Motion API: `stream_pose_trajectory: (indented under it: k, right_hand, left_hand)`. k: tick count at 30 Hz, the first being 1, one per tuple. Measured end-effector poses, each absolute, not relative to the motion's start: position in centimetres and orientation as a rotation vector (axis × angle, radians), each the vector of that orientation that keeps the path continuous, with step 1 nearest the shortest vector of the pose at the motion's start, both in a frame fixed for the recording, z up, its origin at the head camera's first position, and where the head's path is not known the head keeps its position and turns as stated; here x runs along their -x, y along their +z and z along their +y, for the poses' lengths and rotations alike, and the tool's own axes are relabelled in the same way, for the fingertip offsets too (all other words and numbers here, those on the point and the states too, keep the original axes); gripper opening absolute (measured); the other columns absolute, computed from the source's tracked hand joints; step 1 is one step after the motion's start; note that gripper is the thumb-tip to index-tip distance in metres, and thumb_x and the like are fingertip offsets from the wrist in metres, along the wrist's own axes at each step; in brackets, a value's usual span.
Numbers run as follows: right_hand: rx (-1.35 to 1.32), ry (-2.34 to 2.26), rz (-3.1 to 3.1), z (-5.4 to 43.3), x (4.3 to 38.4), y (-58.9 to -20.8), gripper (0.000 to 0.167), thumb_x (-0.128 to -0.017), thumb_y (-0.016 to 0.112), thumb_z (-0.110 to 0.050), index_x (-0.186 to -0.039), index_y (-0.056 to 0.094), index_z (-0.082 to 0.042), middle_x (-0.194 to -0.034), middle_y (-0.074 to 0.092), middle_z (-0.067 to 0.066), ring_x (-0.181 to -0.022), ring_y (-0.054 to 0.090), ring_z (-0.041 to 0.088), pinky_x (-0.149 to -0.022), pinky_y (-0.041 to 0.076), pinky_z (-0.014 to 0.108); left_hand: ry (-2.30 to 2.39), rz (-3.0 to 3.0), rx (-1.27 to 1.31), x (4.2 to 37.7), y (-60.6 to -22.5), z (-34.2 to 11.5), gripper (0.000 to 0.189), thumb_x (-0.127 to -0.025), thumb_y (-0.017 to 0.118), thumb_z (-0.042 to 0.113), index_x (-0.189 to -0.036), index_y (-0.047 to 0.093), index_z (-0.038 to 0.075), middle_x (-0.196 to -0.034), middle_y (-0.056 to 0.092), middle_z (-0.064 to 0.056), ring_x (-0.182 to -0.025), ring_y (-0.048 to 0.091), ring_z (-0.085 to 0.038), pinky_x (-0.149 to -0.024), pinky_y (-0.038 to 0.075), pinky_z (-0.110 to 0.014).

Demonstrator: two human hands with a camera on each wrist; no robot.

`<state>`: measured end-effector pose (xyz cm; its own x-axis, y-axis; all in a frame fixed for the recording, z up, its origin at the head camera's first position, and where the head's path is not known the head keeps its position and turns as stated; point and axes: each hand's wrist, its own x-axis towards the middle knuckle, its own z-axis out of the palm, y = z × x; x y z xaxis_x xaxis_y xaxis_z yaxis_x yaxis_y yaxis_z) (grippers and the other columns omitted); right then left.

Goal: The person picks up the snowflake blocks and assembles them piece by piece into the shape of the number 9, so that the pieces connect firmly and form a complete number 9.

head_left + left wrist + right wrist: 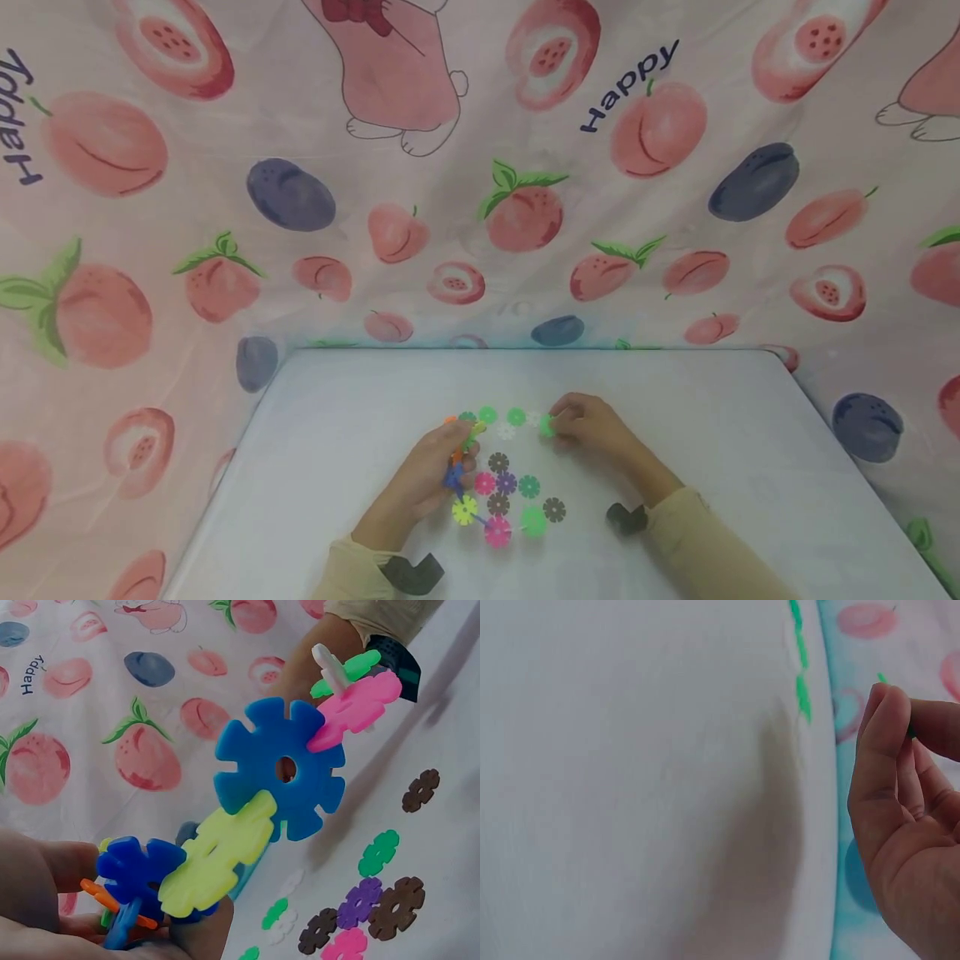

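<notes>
My left hand [431,468] grips one end of a chain of notched plastic snowflake discs, fitted into each other at angles. In the left wrist view the fingers curl around a dark blue disc [135,874] and an orange disc [112,900]. From there the chain runs through a yellow disc [214,862] and a large blue disc [251,742] to a pink one [360,709] with green and white pieces at the far end. My right hand [596,427] pinches a bright green disc [547,426] between thumb and fingers, mostly hidden by them in the right wrist view.
Loose discs lie on the white table [675,392] between the hands: brown [554,509], purple [506,482], teal [529,487] and others. A row with green discs [516,416] lies farther back. Behind the table hangs a fruit-printed cloth [465,192].
</notes>
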<state>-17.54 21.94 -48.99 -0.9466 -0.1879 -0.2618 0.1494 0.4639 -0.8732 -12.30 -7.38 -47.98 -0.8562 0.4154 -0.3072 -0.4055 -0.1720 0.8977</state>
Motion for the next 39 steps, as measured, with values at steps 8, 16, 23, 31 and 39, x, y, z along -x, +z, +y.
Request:
stream_pose_trajectory:
  k: [8, 16, 23, 31, 39]
  right_hand:
    - [0.165, -1.58, 2.244, 19.6, 16.0, -47.4, 0.024, -0.091, 0.075, -0.021, -0.108, 0.068, -0.005, -0.086, 0.069, 0.01, -0.083, 0.071, 0.028, -0.079, 0.061, 0.036]
    - [0.189, -1.667, 2.131, 18.0, 15.0, -46.4, 0.024, -0.092, 0.074, -0.024, -0.105, 0.065, -0.005, -0.08, 0.068, 0.007, -0.082, 0.071, 0.024, -0.081, 0.061, 0.041]
    - [0.156, -1.734, 2.074, 16.9, 14.7, -45.6, 0.024, -0.093, 0.073, -0.023, -0.104, 0.064, -0.003, -0.08, 0.069, 0.005, -0.077, 0.068, 0.019, -0.078, 0.06, 0.033]
    - [0.15, -1.785, 2.032, 16.3, 14.3, -45.4, 0.022, -0.094, 0.071, -0.019, -0.103, 0.063, -0.001, -0.077, 0.069, 0.004, -0.075, 0.067, 0.019, -0.08, 0.061, 0.038]
    - [0.155, -1.797, 2.041, 15.8, 13.9, -45.0, 0.022, -0.093, 0.072, -0.017, -0.101, 0.061, 0.0, -0.079, 0.069, 0.008, -0.075, 0.069, 0.02, -0.077, 0.061, 0.033]
  left_hand:
    - [2.016, 1.611, -0.049, 12.4, -48.2, -7.3, 0.056, -0.105, 0.054, 0.04, -0.146, 0.045, 0.003, -0.09, 0.052, 0.003, -0.074, 0.045, -0.007, -0.064, 0.045, -0.019]
    - [1.977, 1.613, -0.093, 12.1, -47.8, -7.2, 0.052, -0.106, 0.052, 0.038, -0.141, 0.049, 0.0, -0.088, 0.054, 0.003, -0.074, 0.045, -0.009, -0.064, 0.044, -0.02]
    - [1.986, 1.594, -0.091, 12.1, -47.6, -7.3, 0.045, -0.108, 0.046, 0.034, -0.139, 0.053, 0.001, -0.087, 0.055, 0.004, -0.073, 0.047, -0.008, -0.062, 0.046, -0.019]
    - [1.986, 1.533, -0.122, 12.1, -47.6, -7.4, 0.046, -0.108, 0.045, 0.033, -0.138, 0.053, -0.001, -0.083, 0.054, 0.004, -0.069, 0.044, -0.007, -0.058, 0.043, -0.017]
    - [1.986, 1.521, -0.158, 12.1, -47.5, -7.3, 0.049, -0.108, 0.046, 0.031, -0.141, 0.049, -0.006, -0.081, 0.053, 0.005, -0.068, 0.043, -0.006, -0.055, 0.04, -0.016]
